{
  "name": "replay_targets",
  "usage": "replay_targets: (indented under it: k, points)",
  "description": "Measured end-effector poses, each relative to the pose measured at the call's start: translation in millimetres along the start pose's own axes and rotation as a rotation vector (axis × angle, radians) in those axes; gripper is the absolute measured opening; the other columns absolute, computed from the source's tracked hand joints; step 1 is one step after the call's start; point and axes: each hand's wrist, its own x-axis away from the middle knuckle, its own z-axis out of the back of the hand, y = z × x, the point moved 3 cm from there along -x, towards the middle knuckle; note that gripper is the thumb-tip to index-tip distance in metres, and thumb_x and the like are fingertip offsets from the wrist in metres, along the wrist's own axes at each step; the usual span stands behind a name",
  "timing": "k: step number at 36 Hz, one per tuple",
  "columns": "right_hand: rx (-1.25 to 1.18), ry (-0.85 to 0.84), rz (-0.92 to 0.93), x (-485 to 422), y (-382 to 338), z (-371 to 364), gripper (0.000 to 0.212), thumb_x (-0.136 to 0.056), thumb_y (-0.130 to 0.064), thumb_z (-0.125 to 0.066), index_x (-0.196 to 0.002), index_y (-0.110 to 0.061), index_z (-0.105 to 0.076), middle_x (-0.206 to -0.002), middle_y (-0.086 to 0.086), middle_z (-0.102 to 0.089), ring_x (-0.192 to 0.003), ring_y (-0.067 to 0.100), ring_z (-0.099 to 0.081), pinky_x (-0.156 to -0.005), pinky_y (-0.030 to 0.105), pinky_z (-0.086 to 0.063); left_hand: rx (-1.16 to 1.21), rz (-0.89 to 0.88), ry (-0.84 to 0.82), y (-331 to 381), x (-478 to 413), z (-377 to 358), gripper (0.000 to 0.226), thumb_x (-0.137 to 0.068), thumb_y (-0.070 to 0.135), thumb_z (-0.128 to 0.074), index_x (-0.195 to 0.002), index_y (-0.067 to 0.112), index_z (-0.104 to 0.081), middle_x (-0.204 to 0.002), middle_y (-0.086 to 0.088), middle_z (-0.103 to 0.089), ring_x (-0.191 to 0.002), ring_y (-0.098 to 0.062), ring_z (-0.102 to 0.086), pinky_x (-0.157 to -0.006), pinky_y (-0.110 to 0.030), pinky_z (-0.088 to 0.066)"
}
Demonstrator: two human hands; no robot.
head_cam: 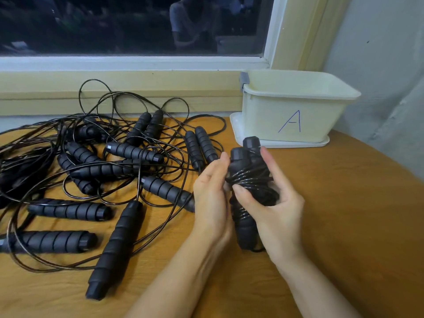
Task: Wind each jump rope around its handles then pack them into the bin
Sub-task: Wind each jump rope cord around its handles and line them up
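Head view: above the wooden table, the right hand grips a wound jump rope, thumb across its coils, while the left hand clasps its other side. A tangle of loose jump ropes sprawls left; farther back, below the window, stands the cream bin marked A.

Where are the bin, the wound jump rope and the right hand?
bin (263,120), head view, front wall
wound jump rope (250,177), head view, cable coils
right hand (280,210), head view, thumb base
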Motion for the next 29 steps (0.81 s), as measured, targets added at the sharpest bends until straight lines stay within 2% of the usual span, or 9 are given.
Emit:
replay_targets:
  k: [5,9,11,14,17,19,21,24,29]
  points:
    - [-0.057,-0.026,-0.048,-1,-3,2,0.068,-0.07,-0.03,-0.081,-0.128,-0.055,-0.057,-0.127,0.002,-0.068,-0.118,0.022,-0.064,-0.099,0.048,-0.052,-0.425,-0.396,-0.053,8,-1,7,0.033,-0.1,0.022,-0.052,-0.081,-0.001,-0.064,-0.077,-0.005,-0.061,-0.076,-0.014,-0.056,-0.069,-0.024,-0.046]
    - [-0.07,-0.041,-0.06,-1,2,5,0.069,-0.072,-0.023,-0.083,-0.13,-0.05,-0.057,-0.126,0.001,-0.068,-0.118,0.021,-0.064,-0.1,0.048,-0.052,-0.725,-0.678,-0.069,13,-1,8,0.024,-0.1,0.013,-0.051,-0.087,0.007,-0.071,-0.086,0.004,-0.067,-0.086,-0.013,-0.063,-0.077,-0.023,-0.047]
    - [0.015,-0.047,-0.006,-3,2,7,0.071,-0.074,-0.017,-0.081,-0.134,-0.042,-0.054,-0.129,-0.001,-0.066,-0.121,0.017,-0.062,-0.101,0.04,-0.051,-0.826,-0.771,-0.066,16,-1,10,0.023,-0.099,0.01,-0.051,-0.091,0.004,-0.073,-0.093,0.002,-0.069,-0.094,-0.013,-0.065,-0.08,-0.024,-0.05]
    - [0.275,-0.043,0.165,-10,7,10,0.073,-0.075,-0.019,-0.082,-0.141,-0.02,-0.051,-0.137,-0.001,-0.058,-0.128,0.012,-0.055,-0.104,0.022,-0.044,-0.92,-0.704,-0.062,16,-10,15,0.026,-0.1,0.018,-0.049,-0.095,0.009,-0.072,-0.091,0.006,-0.068,-0.09,-0.007,-0.063,-0.077,-0.019,-0.049]
    - [0.436,-0.066,0.22,-12,13,12,0.075,-0.074,-0.03,-0.082,-0.142,-0.02,-0.051,-0.142,0.002,-0.055,-0.128,0.012,-0.055,-0.103,0.015,-0.041,-1.027,-0.649,-0.021,18,-21,21,0.012,-0.1,0.019,-0.053,-0.104,0.02,-0.064,-0.101,0.007,-0.064,-0.093,-0.002,-0.061,-0.079,-0.013,-0.048]
    - [0.511,-0.078,0.242,-10,15,11,0.075,-0.075,-0.035,-0.081,-0.143,-0.025,-0.051,-0.144,0.0,-0.054,-0.123,0.012,-0.059,-0.1,0.014,-0.044,-0.991,-0.653,-0.037,24,-24,22,0.018,-0.099,0.01,-0.055,-0.112,0.021,-0.061,-0.109,0.003,-0.063,-0.099,-0.006,-0.062,-0.085,-0.018,-0.05]
    - [0.583,-0.096,0.277,-7,15,10,0.074,-0.075,-0.038,-0.08,-0.142,-0.025,-0.053,-0.144,-0.001,-0.054,-0.117,0.014,-0.062,-0.094,0.022,-0.051,-0.89,-0.59,-0.123,28,-22,20,0.019,-0.1,0.006,-0.051,-0.112,0.015,-0.064,-0.109,-0.001,-0.067,-0.104,-0.009,-0.064,-0.089,-0.022,-0.051]
    - [0.637,-0.082,0.307,-6,13,9,0.072,-0.074,-0.039,-0.08,-0.14,-0.025,-0.055,-0.142,-0.001,-0.056,-0.113,0.014,-0.063,-0.087,0.027,-0.055,-0.812,-0.456,-0.219,30,-21,18,0.016,-0.098,0.01,-0.057,-0.111,0.011,-0.066,-0.102,-0.003,-0.07,-0.098,-0.014,-0.066,-0.088,-0.029,-0.053]
    - [0.594,-0.119,0.265,-5,14,8,0.074,-0.075,-0.04,-0.08,-0.142,-0.024,-0.054,-0.144,-0.001,-0.054,-0.12,0.011,-0.06,-0.095,0.017,-0.049,-0.761,-0.465,-0.268,32,-22,21,0.024,-0.089,0.024,-0.066,-0.105,0.015,-0.05,-0.088,0.001,-0.069,-0.087,-0.015,-0.066,-0.083,-0.037,-0.055]
